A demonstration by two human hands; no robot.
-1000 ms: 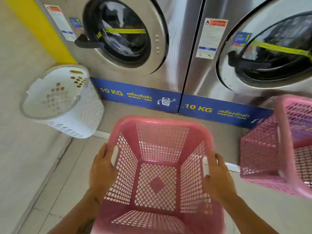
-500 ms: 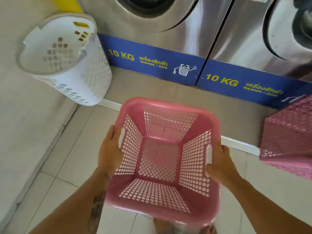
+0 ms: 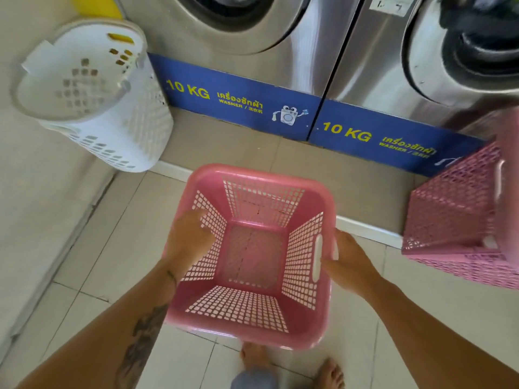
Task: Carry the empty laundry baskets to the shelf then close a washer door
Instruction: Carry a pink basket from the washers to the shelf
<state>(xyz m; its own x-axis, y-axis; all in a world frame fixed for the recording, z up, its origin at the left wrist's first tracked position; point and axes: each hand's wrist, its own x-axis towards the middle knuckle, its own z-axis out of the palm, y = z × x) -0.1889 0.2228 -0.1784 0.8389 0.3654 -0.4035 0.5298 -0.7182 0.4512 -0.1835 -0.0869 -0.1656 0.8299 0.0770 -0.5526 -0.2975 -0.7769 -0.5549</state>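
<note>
I hold an empty pink square laundry basket low over the tiled floor, its opening facing up at me. My left hand lies over the basket's left rim with the fingers on the inner wall. My right hand grips the right side at the handle slot. A second pink basket lies tipped on its side at the right. A white round basket leans tilted at the left. Two steel washers stand ahead, the left washer and the right washer, whose round door area shows dark laundry.
A blue "10 KG" strip runs along the washers' base above a raised step with a white edge. A beige wall closes the left side. My bare feet stand just behind the basket.
The view has tilted down and the pink basket sits lower, nearer the floor. My left hand has shifted from the outside of the rim to over its inner wall.
</note>
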